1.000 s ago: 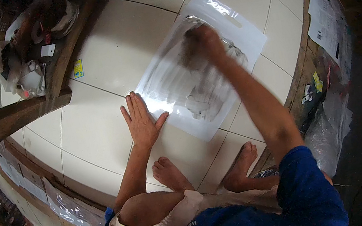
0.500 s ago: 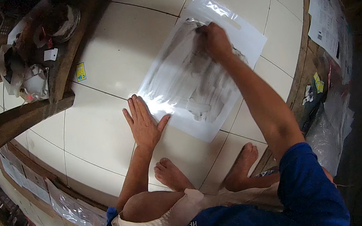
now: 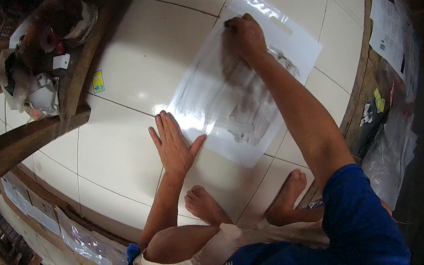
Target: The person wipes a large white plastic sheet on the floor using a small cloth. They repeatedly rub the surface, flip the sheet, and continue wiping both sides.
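Pressing flat, your left hand (image 3: 173,146) lies spread on the floor tile (image 3: 112,144), thumb touching the white sheet (image 3: 287,45). Your right hand (image 3: 244,37) is curled on the sheet's smeared upper part; contents not visible. Risk: hard rubbing could slide or crease the sheet.

Cluttered wooden table (image 3: 75,94) at upper left; papers (image 3: 389,27) along the right wall.

Clear plastic bag (image 3: 249,86) flat on pale floor tiles, upper centre of frame.
Rectangular, lying diagonally, glossy with glare, handle slot near upper right end, grey folded contents showing through.
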{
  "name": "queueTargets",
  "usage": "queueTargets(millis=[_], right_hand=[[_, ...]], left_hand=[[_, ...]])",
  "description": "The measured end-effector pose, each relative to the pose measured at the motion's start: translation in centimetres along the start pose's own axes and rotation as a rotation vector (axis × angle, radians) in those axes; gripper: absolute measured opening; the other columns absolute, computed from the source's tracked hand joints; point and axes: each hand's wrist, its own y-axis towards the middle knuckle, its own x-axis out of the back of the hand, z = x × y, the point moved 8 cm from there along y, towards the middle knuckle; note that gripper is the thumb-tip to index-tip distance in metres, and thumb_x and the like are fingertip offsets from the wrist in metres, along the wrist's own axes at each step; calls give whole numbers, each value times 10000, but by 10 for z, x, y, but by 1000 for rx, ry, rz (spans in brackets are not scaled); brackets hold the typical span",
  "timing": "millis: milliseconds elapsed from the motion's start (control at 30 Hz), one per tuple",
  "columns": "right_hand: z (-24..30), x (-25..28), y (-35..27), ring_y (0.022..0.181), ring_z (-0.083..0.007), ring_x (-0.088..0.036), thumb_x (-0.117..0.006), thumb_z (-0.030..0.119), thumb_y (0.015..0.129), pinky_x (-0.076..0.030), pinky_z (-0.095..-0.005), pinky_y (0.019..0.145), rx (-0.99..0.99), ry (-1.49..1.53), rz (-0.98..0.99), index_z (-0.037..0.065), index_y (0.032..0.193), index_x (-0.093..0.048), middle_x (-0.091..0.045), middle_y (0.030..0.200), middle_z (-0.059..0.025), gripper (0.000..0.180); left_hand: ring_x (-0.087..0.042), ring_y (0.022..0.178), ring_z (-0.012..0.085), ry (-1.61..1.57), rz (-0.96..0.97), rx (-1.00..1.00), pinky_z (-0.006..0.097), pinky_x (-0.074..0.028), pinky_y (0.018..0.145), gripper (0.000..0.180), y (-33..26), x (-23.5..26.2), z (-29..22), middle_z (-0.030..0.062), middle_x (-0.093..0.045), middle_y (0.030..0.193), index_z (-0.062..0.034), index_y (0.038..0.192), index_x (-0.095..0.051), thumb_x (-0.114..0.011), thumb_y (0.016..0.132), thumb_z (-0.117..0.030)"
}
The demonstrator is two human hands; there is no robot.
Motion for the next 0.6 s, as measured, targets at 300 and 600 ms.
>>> queueTargets(millis=[300,600], right_hand=[[137,-91,-159,1068,-356,-529,-502,66,827,-421,-481,977,357,144,574,3,981,-637,-559,1069,-231,214],[-6,-7,11,920,-365,-601,-614,115,781,-494,-426,818,-65,-90,39,56,977,-717,-630,891,-208,229]], left_hand=[[-157,1426,419,-1,23,37,597,-112,1127,1131,0,0,6,292,-199,1510,106,1455,-128,-610,768,-652],[-172,1417,426,20,-5,3,586,-122,1129,1140,-2,0,1,300,-209,1503,105,1458,-125,-597,766,-668]])
